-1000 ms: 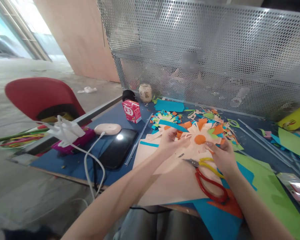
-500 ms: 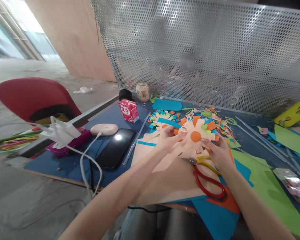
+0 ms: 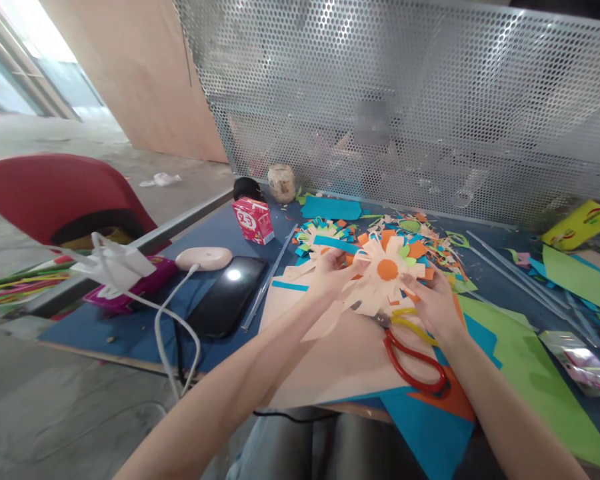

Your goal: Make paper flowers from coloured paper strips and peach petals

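Holding one paper flower (image 3: 386,277), left hand (image 3: 330,275) and right hand (image 3: 433,303) each pinching its petals, one pair of scissors (image 3: 413,350) beneath.

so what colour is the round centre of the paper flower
Orange, on the pale peach paper flower; clearest in the head view.

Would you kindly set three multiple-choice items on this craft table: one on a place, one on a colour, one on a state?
1. Where do the scissors lie?
A. on the red chair
B. on the paper sheets below the right hand
C. beside the carton

2. What colour is the centre of the paper flower?
A. orange
B. blue
C. green

3. How is the flower held?
A. flat on the table, untouched
B. in the left hand only
C. between both hands

Answers: 1 B, the red and yellow handles lie just under that wrist; 2 A, an orange disc sits among pale petals; 3 C, fingers grip both edges.
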`<state>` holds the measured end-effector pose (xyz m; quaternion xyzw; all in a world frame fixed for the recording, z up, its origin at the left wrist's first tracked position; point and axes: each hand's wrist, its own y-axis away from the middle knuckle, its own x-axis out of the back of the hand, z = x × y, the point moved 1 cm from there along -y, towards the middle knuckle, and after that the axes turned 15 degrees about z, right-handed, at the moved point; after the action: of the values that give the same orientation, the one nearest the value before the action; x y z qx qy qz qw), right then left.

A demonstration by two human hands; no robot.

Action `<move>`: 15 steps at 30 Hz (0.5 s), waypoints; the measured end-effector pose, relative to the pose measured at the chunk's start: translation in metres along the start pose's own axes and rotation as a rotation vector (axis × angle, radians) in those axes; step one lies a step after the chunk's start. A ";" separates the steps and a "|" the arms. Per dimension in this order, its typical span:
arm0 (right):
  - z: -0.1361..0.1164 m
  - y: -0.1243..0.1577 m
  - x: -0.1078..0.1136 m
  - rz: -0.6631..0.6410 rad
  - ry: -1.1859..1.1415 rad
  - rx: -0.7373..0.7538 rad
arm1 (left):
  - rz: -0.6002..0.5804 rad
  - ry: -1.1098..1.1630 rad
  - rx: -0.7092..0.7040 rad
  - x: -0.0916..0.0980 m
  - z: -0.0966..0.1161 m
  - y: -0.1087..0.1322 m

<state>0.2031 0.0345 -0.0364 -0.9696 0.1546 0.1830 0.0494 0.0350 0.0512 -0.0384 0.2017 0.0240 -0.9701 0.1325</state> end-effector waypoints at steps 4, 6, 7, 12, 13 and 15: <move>-0.001 0.001 -0.001 -0.018 0.021 0.008 | -0.008 -0.015 -0.027 0.000 -0.003 -0.002; -0.001 0.001 0.000 0.000 0.018 -0.003 | 0.007 -0.033 -0.036 0.000 -0.004 -0.002; -0.001 0.001 0.000 0.013 0.012 -0.006 | 0.016 -0.040 -0.041 0.001 -0.005 -0.003; 0.002 -0.003 0.001 0.045 -0.002 0.003 | 0.042 -0.066 -0.081 0.004 -0.008 -0.005; 0.002 -0.003 0.001 0.048 -0.005 0.006 | 0.043 -0.064 -0.093 0.004 -0.008 -0.005; 0.002 -0.003 0.001 0.040 0.000 -0.001 | 0.048 -0.058 -0.099 0.003 -0.008 -0.005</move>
<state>0.2046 0.0377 -0.0384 -0.9663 0.1737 0.1843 0.0451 0.0338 0.0562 -0.0476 0.1673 0.0634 -0.9697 0.1664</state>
